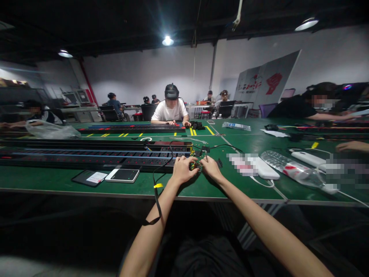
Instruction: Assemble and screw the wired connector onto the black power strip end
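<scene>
Long black power strips [115, 159] with rows of sockets lie across the left of the table, their right ends close to my hands. My left hand [183, 169] is at that end, thumb and fingers closed around a small part with yellow on it [193, 166], too small to name. Just to its right, my right hand [211, 168] is closed in a pinch on something thin that I cannot make out. A small black block [205, 149] with a cable sits beyond my fingertips. A black cord [158, 204] with a yellow tag hangs over my left forearm.
On the green table [184, 190] lie a white phone-like device [122, 175], a black sleeve [86, 177], a white power bank [266, 168] with a cable, and a plastic bottle [296, 171]. A plastic bag [52, 130] is at left. A person [170, 109] works opposite; another's hand [353, 146] reaches in at right.
</scene>
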`<state>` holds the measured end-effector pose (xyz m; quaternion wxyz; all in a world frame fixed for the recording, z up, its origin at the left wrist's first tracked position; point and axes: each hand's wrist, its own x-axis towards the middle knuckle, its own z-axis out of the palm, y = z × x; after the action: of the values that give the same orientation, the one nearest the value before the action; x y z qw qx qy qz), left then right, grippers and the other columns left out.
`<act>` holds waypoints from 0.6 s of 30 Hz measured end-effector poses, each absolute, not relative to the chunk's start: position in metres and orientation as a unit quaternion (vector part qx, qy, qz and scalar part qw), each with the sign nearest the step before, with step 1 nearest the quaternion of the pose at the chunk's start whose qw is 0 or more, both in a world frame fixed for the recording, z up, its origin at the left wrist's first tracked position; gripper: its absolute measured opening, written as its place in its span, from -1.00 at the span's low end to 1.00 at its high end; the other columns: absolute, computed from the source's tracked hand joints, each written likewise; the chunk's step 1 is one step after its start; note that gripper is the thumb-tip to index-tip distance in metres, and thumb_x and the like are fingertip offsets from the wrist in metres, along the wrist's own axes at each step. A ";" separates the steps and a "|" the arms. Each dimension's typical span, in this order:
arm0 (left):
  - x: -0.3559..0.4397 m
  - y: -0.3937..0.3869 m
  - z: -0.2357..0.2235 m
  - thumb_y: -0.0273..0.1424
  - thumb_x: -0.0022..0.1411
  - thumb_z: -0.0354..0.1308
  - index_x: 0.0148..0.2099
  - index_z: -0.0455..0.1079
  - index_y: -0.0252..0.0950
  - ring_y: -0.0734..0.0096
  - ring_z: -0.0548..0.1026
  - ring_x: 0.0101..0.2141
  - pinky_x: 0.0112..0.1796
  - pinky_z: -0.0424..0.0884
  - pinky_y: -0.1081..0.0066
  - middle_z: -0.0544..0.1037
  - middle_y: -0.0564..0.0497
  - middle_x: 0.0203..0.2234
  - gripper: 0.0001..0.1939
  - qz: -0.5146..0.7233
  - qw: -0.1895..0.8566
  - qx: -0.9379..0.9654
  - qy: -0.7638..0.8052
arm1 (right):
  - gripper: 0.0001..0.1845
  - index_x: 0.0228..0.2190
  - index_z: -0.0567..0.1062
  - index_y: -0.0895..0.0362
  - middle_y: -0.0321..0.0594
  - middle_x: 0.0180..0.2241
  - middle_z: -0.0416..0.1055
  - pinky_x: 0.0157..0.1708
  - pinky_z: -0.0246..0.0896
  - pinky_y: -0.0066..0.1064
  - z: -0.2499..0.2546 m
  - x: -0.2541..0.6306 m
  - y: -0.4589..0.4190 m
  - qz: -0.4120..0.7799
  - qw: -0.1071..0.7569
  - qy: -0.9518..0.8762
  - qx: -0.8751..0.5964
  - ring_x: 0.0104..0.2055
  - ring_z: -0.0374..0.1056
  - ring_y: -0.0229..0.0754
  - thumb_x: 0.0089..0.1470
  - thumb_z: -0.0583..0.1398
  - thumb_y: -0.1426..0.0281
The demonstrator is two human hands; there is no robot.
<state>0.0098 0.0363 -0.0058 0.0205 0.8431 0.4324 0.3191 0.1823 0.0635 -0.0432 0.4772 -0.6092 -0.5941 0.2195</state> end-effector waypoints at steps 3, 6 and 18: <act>0.010 0.035 -0.004 -0.24 0.14 0.27 0.03 0.41 -0.07 0.22 0.41 -0.12 -0.02 0.17 0.20 0.61 0.12 -0.14 -0.62 0.312 0.025 0.843 0.437 | -0.73 -0.59 0.16 0.07 -0.38 -0.64 0.17 -0.48 -0.03 -0.42 -0.040 0.179 0.059 0.249 0.470 -0.615 -0.583 -0.52 0.09 -0.25 -0.10 0.12 0.20; 0.010 0.034 -0.003 -0.24 0.14 0.27 0.01 0.43 -0.08 0.21 0.41 -0.11 -0.03 0.18 0.21 0.59 0.10 -0.13 -0.64 0.311 0.025 0.842 0.439 | -0.78 -0.56 0.20 0.08 -0.38 -0.63 0.18 -0.50 -0.01 -0.43 -0.042 0.177 0.060 0.303 0.485 -0.628 -0.528 -0.53 0.09 -0.27 -0.09 0.11 0.23; 0.010 0.036 -0.005 -0.23 0.15 0.26 0.01 0.43 -0.07 0.23 0.41 -0.14 -0.07 0.19 0.22 0.59 0.11 -0.14 -0.65 0.320 0.010 0.841 0.437 | -0.80 -0.49 0.35 0.12 -0.25 -0.47 0.39 -0.30 0.19 -0.34 -0.037 0.176 0.056 0.265 0.509 -0.671 -0.469 -0.39 0.27 -0.19 -0.11 0.13 0.23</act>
<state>0.0099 0.0356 -0.0052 0.0104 0.8408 0.4367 0.3197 0.1760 0.0556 -0.0369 0.5094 -0.4691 -0.6712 0.2645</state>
